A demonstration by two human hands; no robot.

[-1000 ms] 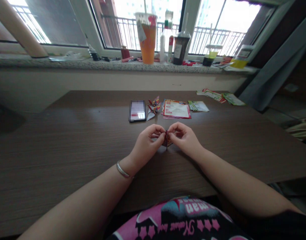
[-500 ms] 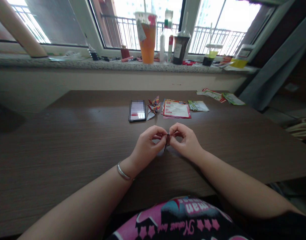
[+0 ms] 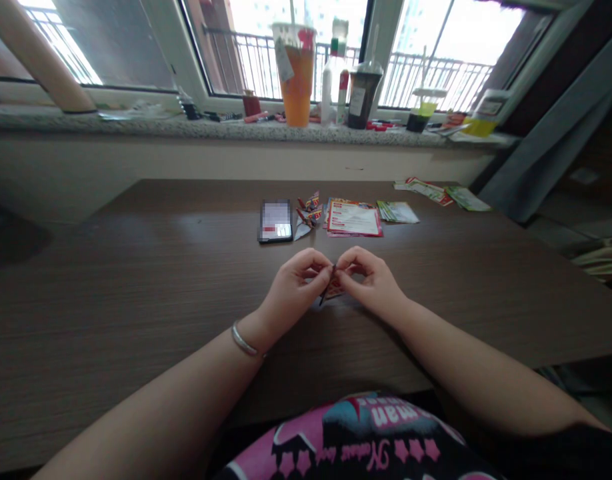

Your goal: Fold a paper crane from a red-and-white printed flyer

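Observation:
A small folded piece of red printed paper (image 3: 331,288) sits between my two hands, just above the dark wooden table (image 3: 136,280). My left hand (image 3: 293,288), with a silver bangle on its wrist, pinches the paper's left side with curled fingers. From the right, my right hand (image 3: 369,280) pinches the same paper at its top edge. Most of the paper is hidden by my fingers.
Beyond my hands lie a phone (image 3: 275,222), a finished folded paper figure (image 3: 309,212), a stack of red leaflets (image 3: 353,219) and more leaflets (image 3: 397,212) to the right. Cups (image 3: 297,73) and bottles (image 3: 331,73) line the windowsill.
The folded paper has tilted a little between my fingers and its lower tip now points down-left. Both hands stay in nearly the same place.

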